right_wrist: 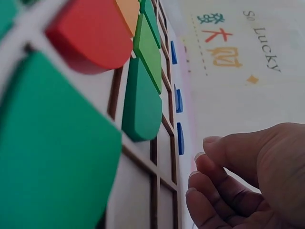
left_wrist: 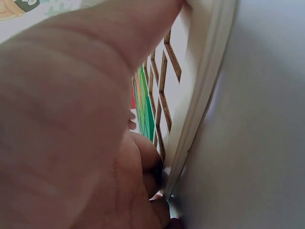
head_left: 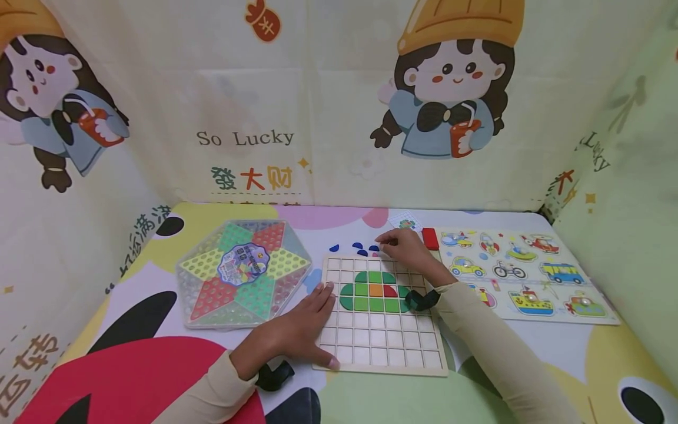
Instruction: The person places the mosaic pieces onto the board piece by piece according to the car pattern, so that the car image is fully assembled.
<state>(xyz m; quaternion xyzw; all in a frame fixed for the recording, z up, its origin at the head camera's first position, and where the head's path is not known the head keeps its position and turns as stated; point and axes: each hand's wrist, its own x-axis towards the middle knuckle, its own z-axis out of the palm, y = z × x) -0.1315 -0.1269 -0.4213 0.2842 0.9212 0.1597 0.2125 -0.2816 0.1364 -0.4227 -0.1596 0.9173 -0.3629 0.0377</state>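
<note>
A wooden grid board [head_left: 378,340] lies on the table, with green, orange and red tiles [head_left: 375,290] set in its cells in a rounded cluster. My left hand [head_left: 299,327] rests along its left side, fingers extended at the edge and thumb at the near corner. Beyond the far edge, my right hand [head_left: 405,247] hovers by several small dark blue pieces [head_left: 357,246]. The right wrist view shows its thumb [right_wrist: 224,148] close to the bent fingers [right_wrist: 209,191], with nothing visible between them. Blue pieces [right_wrist: 180,138] stand out past the board's rim there.
A hexagonal Chinese checkers box [head_left: 243,318] lies left of the board. To the right is a picture board of vehicles [head_left: 508,253], with a red block [head_left: 430,239] at its far left corner. A small pattern card [head_left: 406,221] lies behind my right hand.
</note>
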